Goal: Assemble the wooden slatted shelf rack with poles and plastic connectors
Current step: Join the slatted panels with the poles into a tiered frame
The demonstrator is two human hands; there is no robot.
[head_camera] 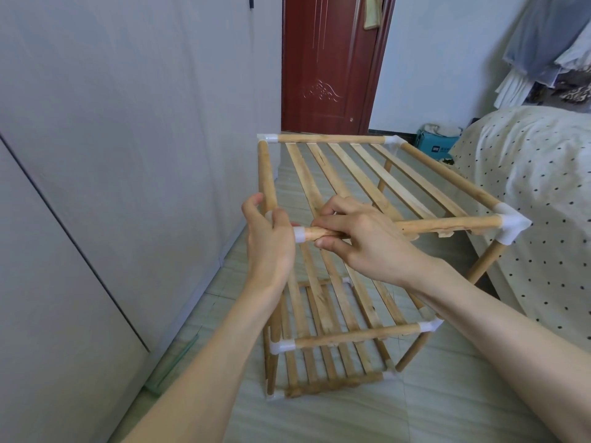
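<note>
A: Where does the rack stand?

B: The shelf rack point(367, 251) stands on the pale floor point(447, 394), between a grey wardrobe point(112, 155) and a bed with a dotted cover point(527, 187). Three slatted tiers are up, and the top tier's near-left corner is the one being worked on.

A: And the hands?

B: The left hand point(268, 241) curls round the plastic connector point(299, 235) at that corner, where the left side pole point(267, 177) comes down to it. The right hand point(361, 235) pinches the front pole point(447, 223) just beside the connector – thumb under, fingers over.

A: So which step is it?

B: I judge it to be seating the front pole's end in that last top connector. The other three top corners already look capped in white.

A: What does the next move call for?

B: Probably a straight push of the pole into the socket while the left hand braces the connector. Whether it is fully home, I cannot tell – the fingers hide the joint.

A: Any writing?

B: A blue box point(436, 145) by the far wall, past the rack's far right corner, carries a dark label, too small to read. A red-brown door point(329, 65) behind has only a carved ornament.
</note>
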